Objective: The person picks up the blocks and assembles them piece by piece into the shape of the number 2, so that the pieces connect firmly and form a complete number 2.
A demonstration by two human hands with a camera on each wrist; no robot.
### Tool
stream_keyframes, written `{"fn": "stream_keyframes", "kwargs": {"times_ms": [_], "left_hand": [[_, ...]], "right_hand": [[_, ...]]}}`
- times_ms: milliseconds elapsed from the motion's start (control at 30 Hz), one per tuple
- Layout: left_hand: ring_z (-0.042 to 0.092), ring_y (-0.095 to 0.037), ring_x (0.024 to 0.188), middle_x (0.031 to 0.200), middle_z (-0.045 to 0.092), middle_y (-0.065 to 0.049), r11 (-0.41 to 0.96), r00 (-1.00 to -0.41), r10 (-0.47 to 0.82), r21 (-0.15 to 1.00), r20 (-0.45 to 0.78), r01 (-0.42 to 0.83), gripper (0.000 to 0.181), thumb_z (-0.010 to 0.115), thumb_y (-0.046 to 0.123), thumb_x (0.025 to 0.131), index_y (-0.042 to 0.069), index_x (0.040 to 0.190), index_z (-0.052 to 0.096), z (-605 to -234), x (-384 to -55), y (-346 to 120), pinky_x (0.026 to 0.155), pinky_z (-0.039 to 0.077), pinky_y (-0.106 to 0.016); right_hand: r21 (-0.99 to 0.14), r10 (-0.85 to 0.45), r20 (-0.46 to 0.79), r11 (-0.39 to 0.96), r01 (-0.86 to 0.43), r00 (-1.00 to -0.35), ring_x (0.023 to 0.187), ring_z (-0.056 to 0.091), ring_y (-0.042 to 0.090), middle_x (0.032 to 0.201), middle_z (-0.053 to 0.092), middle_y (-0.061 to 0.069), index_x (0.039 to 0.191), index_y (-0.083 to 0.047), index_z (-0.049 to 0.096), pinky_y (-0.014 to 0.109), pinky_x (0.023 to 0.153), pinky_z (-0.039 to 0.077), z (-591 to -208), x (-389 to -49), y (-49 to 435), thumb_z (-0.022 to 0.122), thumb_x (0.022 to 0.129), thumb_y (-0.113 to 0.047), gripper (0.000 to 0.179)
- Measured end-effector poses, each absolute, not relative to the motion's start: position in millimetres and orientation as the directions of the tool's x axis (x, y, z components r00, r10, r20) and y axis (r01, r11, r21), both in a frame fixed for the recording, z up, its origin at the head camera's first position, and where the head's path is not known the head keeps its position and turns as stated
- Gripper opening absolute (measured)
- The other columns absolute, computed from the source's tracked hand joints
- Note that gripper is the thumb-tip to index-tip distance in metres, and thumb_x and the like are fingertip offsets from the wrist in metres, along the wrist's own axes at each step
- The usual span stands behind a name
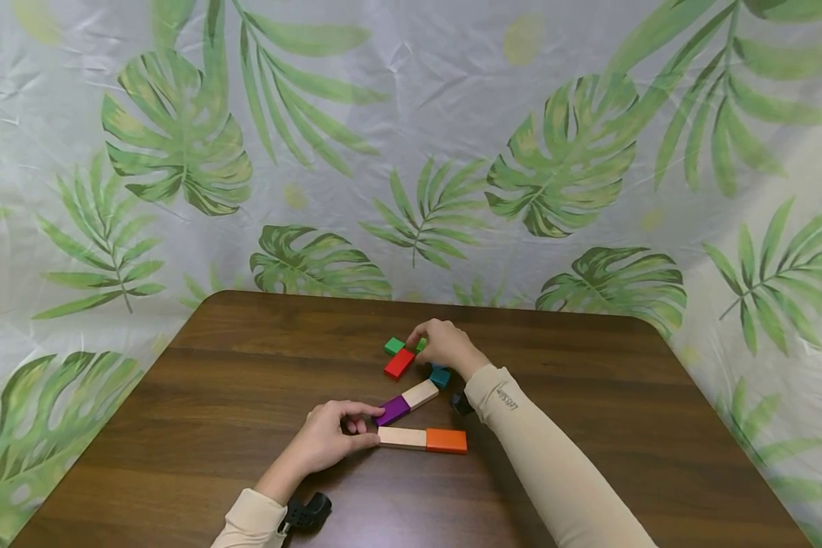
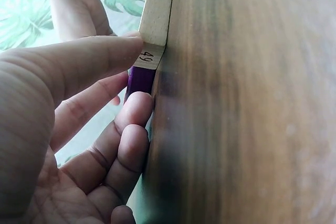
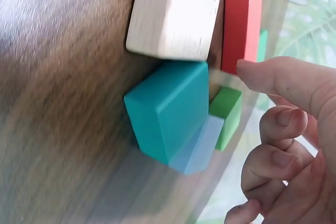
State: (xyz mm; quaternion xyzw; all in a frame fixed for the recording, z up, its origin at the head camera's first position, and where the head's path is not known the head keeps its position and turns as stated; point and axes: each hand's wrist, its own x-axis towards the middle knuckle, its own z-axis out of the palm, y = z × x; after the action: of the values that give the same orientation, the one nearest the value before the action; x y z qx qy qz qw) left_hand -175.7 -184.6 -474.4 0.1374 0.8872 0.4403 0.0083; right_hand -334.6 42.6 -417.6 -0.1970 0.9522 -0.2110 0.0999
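My left hand [image 1: 331,435] is at the left ends of two block rows. Its thumb touches a plain wooden block [image 1: 402,437], marked 49 in the left wrist view, and its index finger reaches a purple block [image 1: 393,410]. The other left fingers curl loosely beside them. At the far end, my right hand [image 1: 447,346] has thumb and index finger at the end of a red block [image 1: 399,364]; the thumb tip overlaps the red corner in the right wrist view, hiding the index fingertip. One green block [image 1: 393,346] stands beside the red one, another green block [image 3: 226,118] beneath the hand.
An orange block [image 1: 446,441] adjoins the nearer wooden block. Another plain block [image 1: 421,393] continues from the purple one toward a teal block [image 1: 440,377], with a blue block [image 3: 197,148] against it. The brown table [image 1: 199,426] ends before a leaf-patterned cloth [image 1: 438,114].
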Motion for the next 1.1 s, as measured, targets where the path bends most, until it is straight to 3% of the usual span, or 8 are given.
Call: {"fn": "stream_keyframes", "kwargs": {"times_ms": [100,267,567,867,1100], "left_hand": [[0.056,-0.002,0.073,0.081,0.066,0.011,0.579,-0.963,0.252,0.781,0.100,0.233,0.031,0.090,0.021,0.087,0.020,0.117,0.084,-474.4,-175.8,-184.1,0.068,0.044,-0.022],[0.056,-0.003,0.074,0.081,0.066,0.012,0.583,-0.963,0.255,0.781,0.088,0.226,0.031,0.090,0.021,0.088,0.021,0.118,0.084,-474.1,-176.2,-183.1,0.068,0.044,-0.022],[0.056,-0.003,0.073,0.081,0.065,0.012,0.587,-0.963,0.252,0.776,0.093,0.229,0.030,0.090,0.022,0.088,0.021,0.117,0.084,-474.3,-176.9,-183.9,0.068,0.043,-0.022],[0.056,-0.003,0.073,0.081,0.065,0.012,0.585,-0.963,0.254,0.779,0.089,0.226,0.030,0.090,0.021,0.088,0.020,0.118,0.084,-474.2,-177.7,-184.5,0.067,0.043,-0.023],[0.056,-0.003,0.073,0.080,0.065,0.011,0.578,-0.961,0.258,0.782,0.095,0.233,0.030,0.090,0.020,0.088,0.020,0.117,0.084,-474.1,-176.4,-185.3,0.067,0.043,-0.022]], "right_hand": [[-0.430,-0.434,-0.118,0.833,-0.348,-0.893,0.085,0.062,0.019,0.104,0.074,0.003,0.119,-0.022,0.081,0.042,0.082,0.049,-419.5,-332.2,37.7,0.084,0.093,-0.014,0.027],[-0.423,-0.446,-0.121,0.831,-0.360,-0.887,0.080,0.057,0.018,0.094,0.069,0.000,0.118,-0.023,0.081,0.039,0.078,0.045,-421.2,-329.0,33.1,0.084,0.093,-0.013,0.027],[-0.426,-0.439,-0.102,0.830,-0.359,-0.893,0.075,0.053,0.017,0.089,0.069,0.001,0.121,-0.022,0.081,0.035,0.073,0.042,-422.0,-327.9,29.9,0.084,0.094,-0.017,0.028],[-0.420,-0.431,-0.058,0.829,-0.369,-0.901,0.072,0.056,0.016,0.097,0.075,0.000,0.124,-0.021,0.080,0.033,0.070,0.043,-426.2,-328.2,23.5,0.084,0.095,-0.019,0.030],[-0.401,-0.419,-0.029,0.836,-0.374,-0.907,0.076,0.058,0.016,0.085,0.069,0.000,0.121,-0.023,0.080,0.036,0.073,0.045,-430.8,-332.4,22.2,0.085,0.094,-0.021,0.028]]}}
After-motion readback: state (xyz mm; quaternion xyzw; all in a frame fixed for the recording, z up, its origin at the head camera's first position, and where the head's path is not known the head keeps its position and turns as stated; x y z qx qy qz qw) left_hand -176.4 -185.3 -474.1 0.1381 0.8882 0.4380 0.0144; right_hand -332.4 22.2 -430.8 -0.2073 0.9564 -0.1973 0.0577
